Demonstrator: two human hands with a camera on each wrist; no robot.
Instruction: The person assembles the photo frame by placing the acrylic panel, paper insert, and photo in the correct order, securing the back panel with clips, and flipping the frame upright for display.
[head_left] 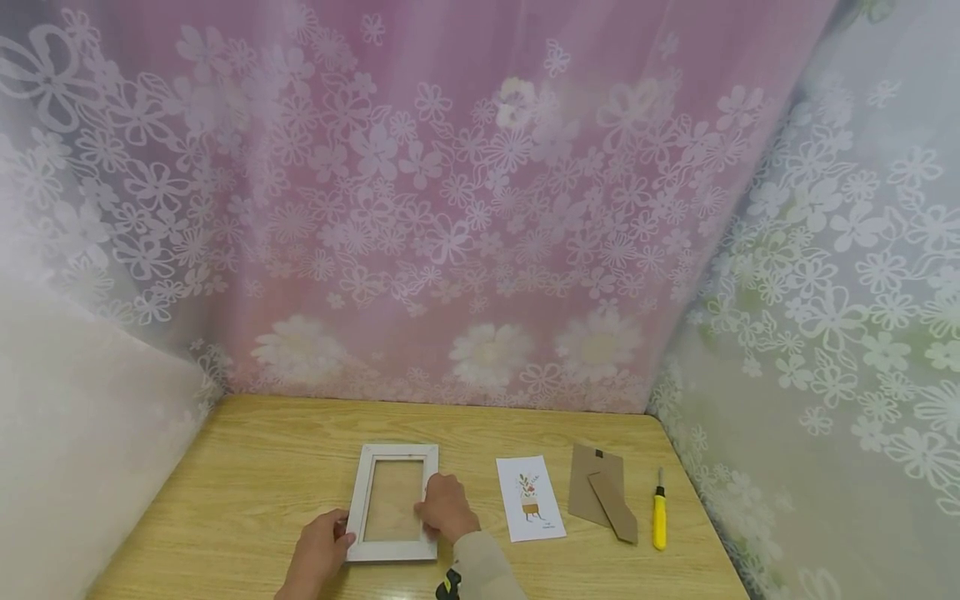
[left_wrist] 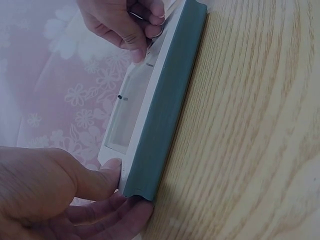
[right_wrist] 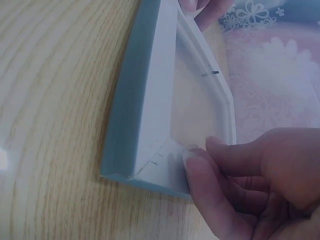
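A white picture frame [head_left: 390,550] lies back side up on the table, a clear pane [head_left: 393,500] set in its opening. Its outer side [left_wrist: 165,110] looks blue-green in the wrist views. My left hand [head_left: 318,546] grips the lower left corner, thumb on the top face and fingers against the outer side. At the right rail, my right hand [head_left: 447,507] has its fingers curled, and the thumb and forefinger pinch at the inner edge. What lies between those fingertips is hidden. A small dark metal tab [right_wrist: 215,72] sticks out from the opposite inner edge.
Right of the frame lies a white card [head_left: 531,525] printed with a potted plant. Beyond it is a brown backing board [head_left: 585,475] with a stand leg [head_left: 613,508]. A yellow-handled screwdriver [head_left: 659,521] lies near the table's right edge. Floral curtains [head_left: 450,208] surround the table.
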